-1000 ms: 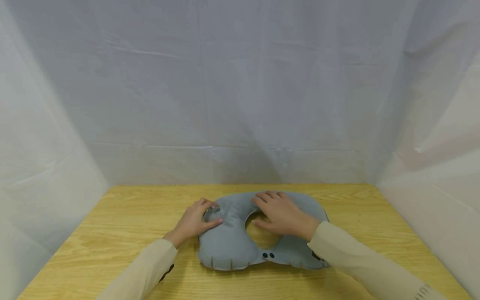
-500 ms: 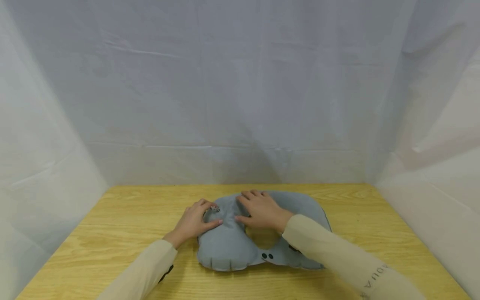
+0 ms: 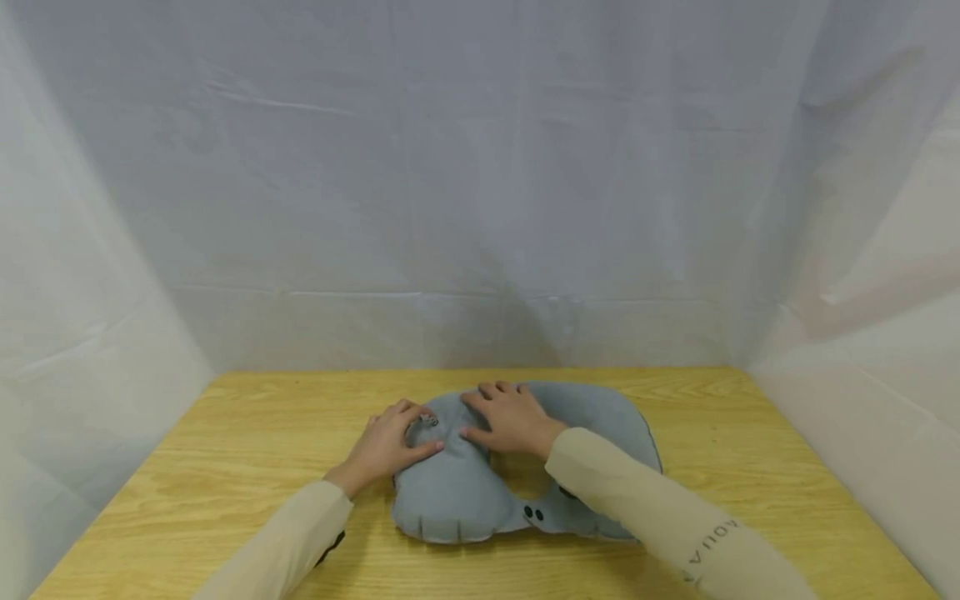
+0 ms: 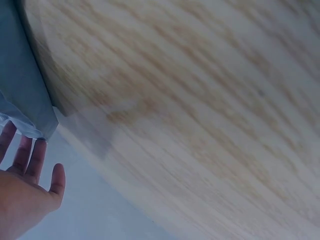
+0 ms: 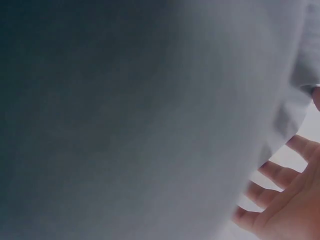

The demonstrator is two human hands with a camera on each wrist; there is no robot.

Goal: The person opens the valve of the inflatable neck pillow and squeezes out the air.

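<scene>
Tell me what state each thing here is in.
Grey neck pillow: plump, lying on the wooden table, creased on its left side
Left grip: relaxed, touching the pillow's left end
Right grip: fingers spread, resting on the pillow
Two black snaps: side by side; fastened or not, unclear
Sleeves: down to the wrists
</scene>
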